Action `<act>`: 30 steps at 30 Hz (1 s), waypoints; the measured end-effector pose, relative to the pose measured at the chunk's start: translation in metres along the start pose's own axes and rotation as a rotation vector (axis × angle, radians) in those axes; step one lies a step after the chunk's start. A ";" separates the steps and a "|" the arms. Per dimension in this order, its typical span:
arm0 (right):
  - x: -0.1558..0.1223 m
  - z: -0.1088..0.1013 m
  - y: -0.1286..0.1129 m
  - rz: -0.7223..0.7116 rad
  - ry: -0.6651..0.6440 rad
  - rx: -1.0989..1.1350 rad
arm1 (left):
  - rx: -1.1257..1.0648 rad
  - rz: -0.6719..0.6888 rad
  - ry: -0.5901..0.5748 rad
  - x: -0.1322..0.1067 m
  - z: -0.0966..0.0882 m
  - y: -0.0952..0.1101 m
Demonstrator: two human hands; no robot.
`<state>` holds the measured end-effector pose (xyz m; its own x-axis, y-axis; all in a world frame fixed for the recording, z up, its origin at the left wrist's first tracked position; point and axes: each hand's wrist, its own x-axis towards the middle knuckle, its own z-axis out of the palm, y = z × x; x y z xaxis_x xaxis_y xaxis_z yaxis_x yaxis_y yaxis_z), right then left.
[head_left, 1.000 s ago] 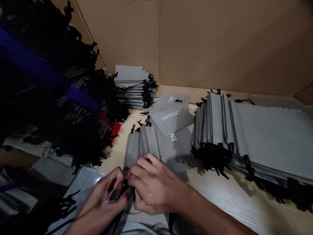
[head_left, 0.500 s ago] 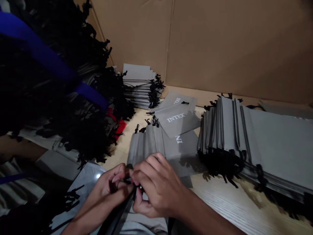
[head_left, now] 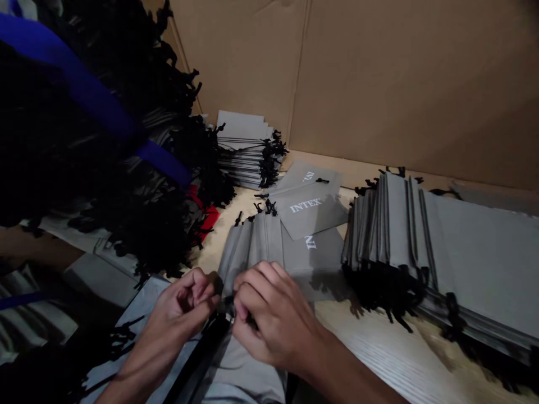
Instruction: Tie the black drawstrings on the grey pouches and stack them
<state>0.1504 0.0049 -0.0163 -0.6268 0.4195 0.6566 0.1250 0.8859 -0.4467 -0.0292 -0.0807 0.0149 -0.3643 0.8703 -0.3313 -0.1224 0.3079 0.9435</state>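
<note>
My left hand [head_left: 183, 317] is closed, thumb and fingertips pinched together at a black cord [head_left: 228, 307]. Just right of it, my right hand [head_left: 275, 320] is curled shut at the same cord, with its fingertips partly hidden. Below the hands lies a grey cloth pouch [head_left: 244, 365], wrinkled, on my lap side. Directly beyond them a row of grey drawstring pouches [head_left: 252, 241] with knotted black cord ends leans together. More pouches, one a grey INTEX pouch [head_left: 309, 216] with white lettering, lie flat behind.
At right stands a large stack of grey pouches [head_left: 480, 247] with black cords hanging. Another pouch stack [head_left: 242, 148] sits at the back. A dark heap of corded pouches, bound by a blue strap [head_left: 164, 163], rises at left. A cardboard wall [head_left: 400, 84] closes the back.
My hands have drawn apart, the left moving left and the right slightly to the right. The view has shifted a little.
</note>
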 end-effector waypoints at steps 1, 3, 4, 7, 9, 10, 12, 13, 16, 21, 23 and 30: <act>0.000 0.000 0.001 0.017 -0.023 0.016 | 0.064 0.049 0.030 -0.002 0.000 0.002; -0.002 0.001 0.003 0.058 -0.046 0.068 | 0.139 0.120 0.083 -0.007 0.000 0.005; -0.002 0.001 0.005 0.083 -0.050 0.100 | 0.152 0.147 0.103 -0.010 -0.002 0.005; -0.003 0.001 0.008 0.142 -0.044 0.182 | 0.127 0.223 0.108 -0.017 -0.010 0.002; -0.004 0.001 0.009 0.150 -0.025 0.207 | 0.063 0.235 0.031 -0.022 -0.017 0.001; -0.004 0.001 0.009 0.148 -0.015 0.212 | 0.022 0.230 -0.013 -0.025 -0.020 0.000; -0.005 0.002 0.009 0.142 -0.004 0.217 | -0.077 0.192 -0.090 -0.032 -0.024 0.001; -0.006 0.002 0.009 0.140 -0.005 0.220 | -0.138 0.170 -0.123 -0.035 -0.025 0.001; -0.008 0.004 0.009 0.142 -0.009 0.229 | -0.367 0.104 -0.224 -0.045 -0.021 0.004; -0.009 0.006 0.008 0.140 0.013 0.241 | -0.608 0.062 -0.359 -0.053 -0.012 0.008; -0.009 0.006 0.008 0.147 0.012 0.245 | -0.647 0.054 -0.392 -0.054 -0.010 0.007; -0.008 0.003 0.009 0.149 -0.001 0.257 | -0.572 0.043 -0.428 -0.053 -0.011 0.007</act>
<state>0.1540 0.0092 -0.0278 -0.6166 0.5414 0.5716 0.0170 0.7350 -0.6778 -0.0209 -0.1292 0.0395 0.0003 0.9878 -0.1559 -0.6235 0.1221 0.7722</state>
